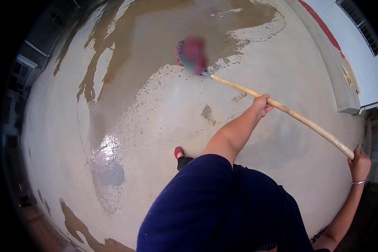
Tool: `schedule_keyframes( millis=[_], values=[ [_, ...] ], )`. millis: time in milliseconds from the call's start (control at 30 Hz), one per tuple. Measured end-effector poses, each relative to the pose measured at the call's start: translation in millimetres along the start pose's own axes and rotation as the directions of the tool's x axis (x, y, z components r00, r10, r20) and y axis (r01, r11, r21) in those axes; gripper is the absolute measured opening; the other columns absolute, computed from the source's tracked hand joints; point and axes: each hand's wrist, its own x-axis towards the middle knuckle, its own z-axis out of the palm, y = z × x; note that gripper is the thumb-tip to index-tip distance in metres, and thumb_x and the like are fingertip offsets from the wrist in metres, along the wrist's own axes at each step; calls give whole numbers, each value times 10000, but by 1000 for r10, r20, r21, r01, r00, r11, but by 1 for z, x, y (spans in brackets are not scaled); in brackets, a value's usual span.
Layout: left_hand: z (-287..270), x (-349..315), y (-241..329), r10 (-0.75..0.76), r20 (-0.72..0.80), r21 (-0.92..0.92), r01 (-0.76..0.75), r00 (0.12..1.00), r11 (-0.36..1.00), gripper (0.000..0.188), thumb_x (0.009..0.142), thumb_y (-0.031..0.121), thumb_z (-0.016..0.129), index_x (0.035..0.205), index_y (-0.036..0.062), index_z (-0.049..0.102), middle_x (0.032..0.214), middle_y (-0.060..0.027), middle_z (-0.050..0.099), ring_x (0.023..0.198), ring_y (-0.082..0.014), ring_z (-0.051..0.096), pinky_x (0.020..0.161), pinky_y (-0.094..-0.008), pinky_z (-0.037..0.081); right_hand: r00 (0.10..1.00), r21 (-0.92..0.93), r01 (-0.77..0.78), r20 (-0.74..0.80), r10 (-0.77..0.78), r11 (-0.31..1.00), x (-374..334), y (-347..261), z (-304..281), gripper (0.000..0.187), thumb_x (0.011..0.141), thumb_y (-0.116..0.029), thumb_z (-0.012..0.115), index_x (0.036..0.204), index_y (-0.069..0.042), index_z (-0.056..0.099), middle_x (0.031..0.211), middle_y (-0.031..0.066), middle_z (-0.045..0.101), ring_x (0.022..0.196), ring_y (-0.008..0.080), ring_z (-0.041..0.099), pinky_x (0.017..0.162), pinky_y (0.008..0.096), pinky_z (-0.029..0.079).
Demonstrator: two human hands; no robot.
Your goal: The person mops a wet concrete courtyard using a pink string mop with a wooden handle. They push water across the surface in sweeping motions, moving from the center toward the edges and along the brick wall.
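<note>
A long wooden handle slants from the far middle of the floor down to the near right. At its far end is a mop head, red and pink with some green, resting on the wet concrete; much of it is blurred. My left hand is closed round the handle at mid-length, its arm stretched forward. Near the handle's end, low and to the right, my right hand grips it, with a silver bangle on the wrist. Water patches darken the concrete floor around the mop head.
On the right runs a raised concrete ledge beside a white wall with a red band. Pale sticks lie on that ledge. My red shoe stands on the floor. A shiny wet spot lies to its left.
</note>
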Motion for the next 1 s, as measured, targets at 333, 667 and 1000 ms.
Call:
schedule_keyframes(
  millis=[333,667,1000],
  values=[
    [-330,-189,159,429,-477,-410,-625,767,664,140,893,177,481,952,50,479,906,-70,577,879,-220,618,734,-346,537,673,15,671,-430,-601,741,232,-301,-145,255,549,-128,715,645,-90,482,592,57,507,559,228,535,540,350,427],
    [-554,-364,273,263,-832,-298,-793,489,532,69,871,87,400,841,33,433,722,-61,500,704,-199,562,686,-363,535,546,281,827,-609,-576,486,264,-550,-210,245,552,-163,729,628,-107,502,590,37,527,570,212,552,561,331,434],
    [-396,-204,384,410,-577,-267,-638,706,722,68,860,69,454,808,26,448,716,-64,506,646,-185,567,622,-323,545,798,236,461,-532,-284,855,285,-435,-161,244,570,-137,696,644,-103,466,584,37,482,540,214,498,515,337,405]
  ],
)
